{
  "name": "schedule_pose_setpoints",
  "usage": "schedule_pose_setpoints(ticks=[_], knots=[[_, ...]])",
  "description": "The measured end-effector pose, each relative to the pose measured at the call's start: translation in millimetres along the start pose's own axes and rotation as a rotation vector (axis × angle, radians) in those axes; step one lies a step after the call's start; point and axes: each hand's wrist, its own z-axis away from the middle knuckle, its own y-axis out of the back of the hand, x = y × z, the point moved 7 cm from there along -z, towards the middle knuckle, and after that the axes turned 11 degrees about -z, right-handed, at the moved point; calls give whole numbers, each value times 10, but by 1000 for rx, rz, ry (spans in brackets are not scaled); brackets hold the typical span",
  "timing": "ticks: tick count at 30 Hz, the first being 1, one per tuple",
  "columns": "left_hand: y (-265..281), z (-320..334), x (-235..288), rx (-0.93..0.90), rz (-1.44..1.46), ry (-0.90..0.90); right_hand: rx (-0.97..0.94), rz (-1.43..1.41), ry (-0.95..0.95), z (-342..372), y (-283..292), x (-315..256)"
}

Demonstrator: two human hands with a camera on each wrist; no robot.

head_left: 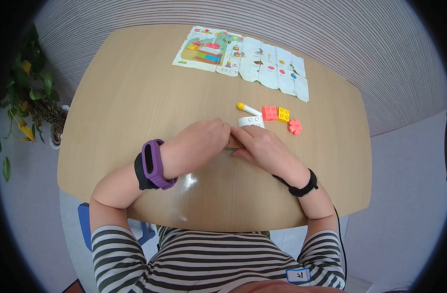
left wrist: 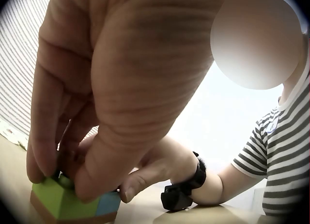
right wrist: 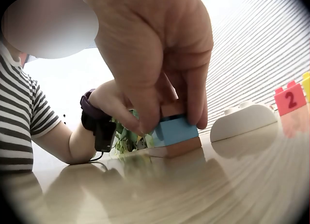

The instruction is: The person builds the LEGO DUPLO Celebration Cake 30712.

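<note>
A low stack stands between the two hands: a green brick and a blue brick side by side on a brown base. Bent over the green end, the left hand has its thumb and fingers at the green brick's top; they hide part of it. On the blue side, the right hand pinches a small brown brick that sits on the blue one, fingertips reaching down to the blue. Only a bit of brown top shows between the hands in the head view.
Beyond the right hand lie a white curved brick, a white stick with yellow tip, a red brick, a yellow brick and a coral flower. An unfolded instruction sheet lies at the table's far edge.
</note>
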Motion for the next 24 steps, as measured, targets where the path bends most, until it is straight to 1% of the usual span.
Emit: schedule_pose_setpoints(ticks=[7, 13, 16, 19, 22, 24], knots=[[-27, -27, -61, -14, 102, 45, 14, 5, 23, 7, 14, -13], [-54, -31, -75, -42, 109, 54, 21, 21, -10, 20, -11, -3], [-62, -33, -73, -41, 94, 49, 39, 35, 4, 13, -4, -17], [-19, -37, -44, -18, 121, 37, 7, 43, -19, 23, -23, 4], [-48, -41, -33, -20, 112, 33, 40, 30, 21, 17, -12, -45], [-26, -42, -19, -27, 111, 33, 33, 39, 7, 17, -34, -43]])
